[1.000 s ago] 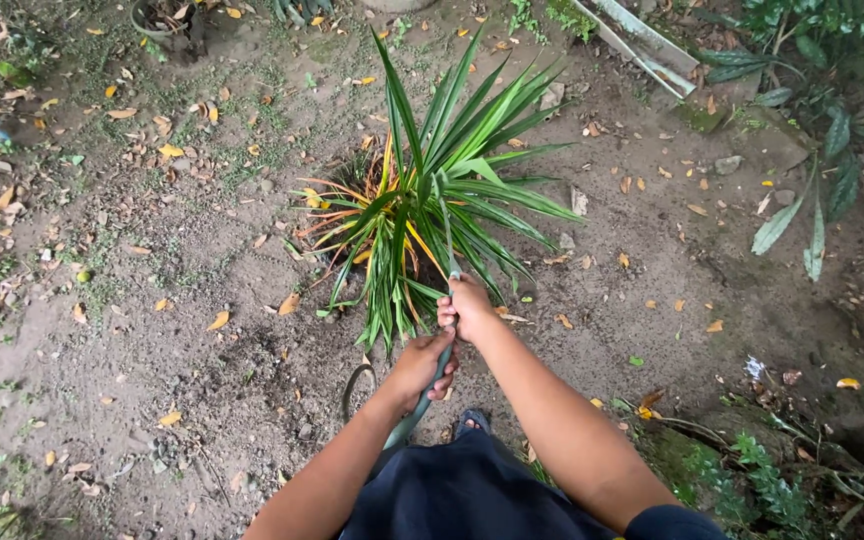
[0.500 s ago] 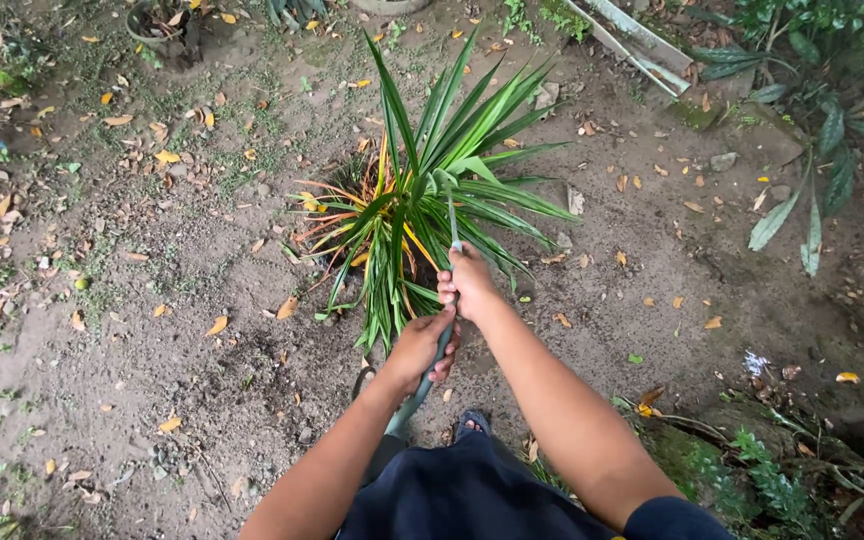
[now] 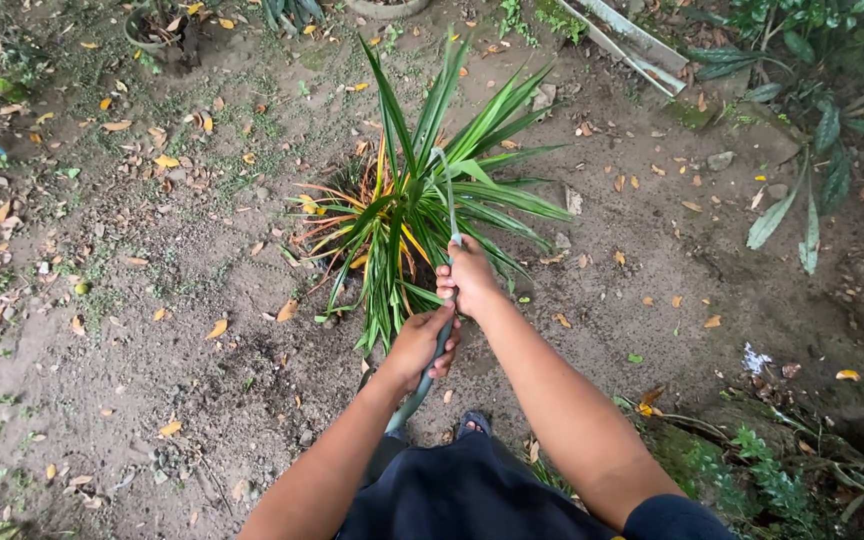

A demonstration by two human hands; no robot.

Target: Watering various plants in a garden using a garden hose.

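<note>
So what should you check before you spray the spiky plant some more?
1. Left hand gripping the green hose: ok.
2. Right hand at the hose tip: ok.
3. Water stream reaching the spiky plant: ok.
4. Foot clear of the hose: ok.
5. Hose kinked behind the body: cannot tell.
6. Soil under the leaves wet enough: cannot tell.

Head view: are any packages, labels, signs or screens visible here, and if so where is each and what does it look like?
None can be made out: no package, label, sign or screen shows.
Small white scrap: on the soil at right, crumpled; too small to tell what it is.
Both hands, left hand and right hand, grip a green hose aimed at a spiky green and yellow plant.
</note>
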